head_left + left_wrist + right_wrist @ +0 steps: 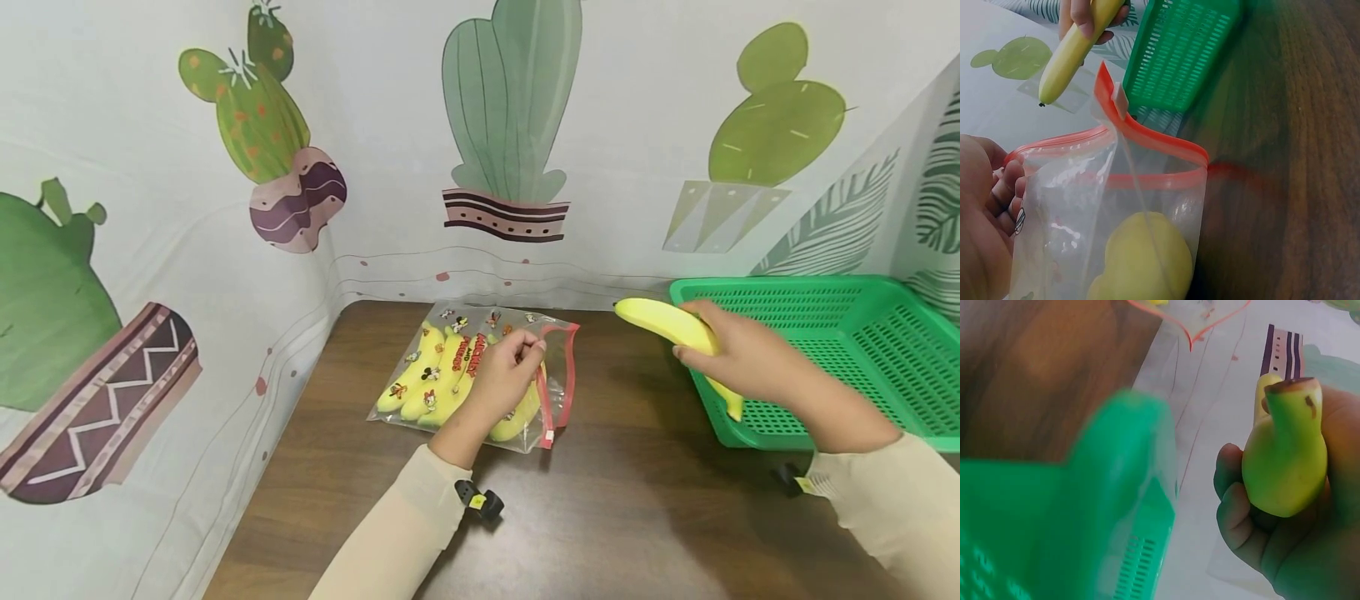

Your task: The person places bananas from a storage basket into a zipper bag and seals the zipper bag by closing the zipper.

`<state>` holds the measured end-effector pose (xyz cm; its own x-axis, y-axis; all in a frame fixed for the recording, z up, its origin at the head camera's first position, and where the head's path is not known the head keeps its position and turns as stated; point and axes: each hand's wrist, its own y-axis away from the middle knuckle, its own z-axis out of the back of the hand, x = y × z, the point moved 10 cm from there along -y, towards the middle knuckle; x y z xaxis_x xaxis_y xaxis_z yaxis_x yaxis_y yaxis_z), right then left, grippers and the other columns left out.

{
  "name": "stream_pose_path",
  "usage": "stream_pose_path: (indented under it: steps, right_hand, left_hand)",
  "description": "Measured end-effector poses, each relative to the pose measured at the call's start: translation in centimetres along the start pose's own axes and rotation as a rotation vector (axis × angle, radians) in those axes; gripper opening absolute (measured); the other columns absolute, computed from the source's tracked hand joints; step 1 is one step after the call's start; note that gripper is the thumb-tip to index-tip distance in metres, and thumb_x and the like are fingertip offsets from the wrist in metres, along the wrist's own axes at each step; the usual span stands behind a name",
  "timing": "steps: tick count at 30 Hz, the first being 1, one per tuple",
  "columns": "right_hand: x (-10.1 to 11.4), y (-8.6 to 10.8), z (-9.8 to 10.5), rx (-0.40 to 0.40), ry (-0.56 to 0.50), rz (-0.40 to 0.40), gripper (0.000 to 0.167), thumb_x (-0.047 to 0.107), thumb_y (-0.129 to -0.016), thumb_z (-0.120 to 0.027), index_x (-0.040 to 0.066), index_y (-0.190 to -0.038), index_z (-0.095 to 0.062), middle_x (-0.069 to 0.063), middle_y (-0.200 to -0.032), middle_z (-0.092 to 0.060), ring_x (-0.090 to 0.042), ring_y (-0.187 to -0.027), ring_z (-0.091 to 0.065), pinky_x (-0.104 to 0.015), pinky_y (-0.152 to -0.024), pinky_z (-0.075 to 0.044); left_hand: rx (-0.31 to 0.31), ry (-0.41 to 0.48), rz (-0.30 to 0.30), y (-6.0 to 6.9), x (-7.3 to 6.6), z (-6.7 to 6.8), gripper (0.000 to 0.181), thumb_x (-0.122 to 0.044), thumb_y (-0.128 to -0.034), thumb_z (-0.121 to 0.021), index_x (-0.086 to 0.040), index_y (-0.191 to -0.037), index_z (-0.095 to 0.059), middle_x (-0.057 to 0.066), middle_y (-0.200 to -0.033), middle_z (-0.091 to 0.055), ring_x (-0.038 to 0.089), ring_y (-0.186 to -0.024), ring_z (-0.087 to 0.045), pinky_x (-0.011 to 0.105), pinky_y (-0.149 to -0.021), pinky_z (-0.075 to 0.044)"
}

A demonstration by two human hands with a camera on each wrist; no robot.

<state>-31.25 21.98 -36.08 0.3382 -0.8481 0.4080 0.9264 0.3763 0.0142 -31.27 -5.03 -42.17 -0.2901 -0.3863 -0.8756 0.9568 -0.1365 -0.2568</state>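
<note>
A clear zip bag (pixel 558 333) with a red zip edge and cartoon prints lies on the table, several yellow bananas (pixel 420 367) inside. My left hand (pixel 506 367) pinches the bag's red rim near its far side. In the left wrist view the bag's mouth (pixel 1166 140) gapes, with a white slider on the zip, and one banana (pixel 1150 256) shows through the plastic. My right hand (pixel 731 350) grips a single yellow banana (pixel 660 319) around its middle, above the basket's left edge. Its stem end (pixel 1291 412) faces the right wrist camera.
A green plastic basket (pixel 757 287) with slotted walls stands on the right side of the brown wooden table (pixel 600 508). A white cloth (pixel 390 167) printed with cacti hangs behind the table and along its left side.
</note>
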Motion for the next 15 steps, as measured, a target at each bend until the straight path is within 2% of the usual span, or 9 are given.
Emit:
stream_pose_path:
  steps: [9,15]
  right_hand:
    - [1.6,0.4,-1.2,-0.029,-0.003,0.044,0.058,0.039,-0.097,-0.065,0.014,-0.145,-0.043,-0.005,-0.088,-0.061,-0.012,-0.057,-0.053,-0.030,-0.054,-0.045]
    - [2.5,0.4,-2.5,-0.012,-0.035,0.048,0.057,0.040,-0.096,-0.066,0.015,-0.144,-0.046,-0.003,-0.087,-0.060,-0.013,-0.060,-0.053,-0.030,-0.055,-0.046]
  left_hand:
    - [0.002,0.008,-0.012,0.0,-0.1,0.0,0.018,-0.025,-0.1015,-0.056,-0.010,-0.096,-0.065,-0.004,-0.069,-0.058,0.007,-0.058,-0.049,0.020,-0.052,-0.040]
    - [0.004,0.024,-0.020,0.0,-0.2,0.1,0.017,-0.024,-0.1018,-0.056,-0.011,-0.094,-0.064,-0.004,-0.068,-0.057,0.007,-0.058,-0.049,0.019,-0.051,-0.039]
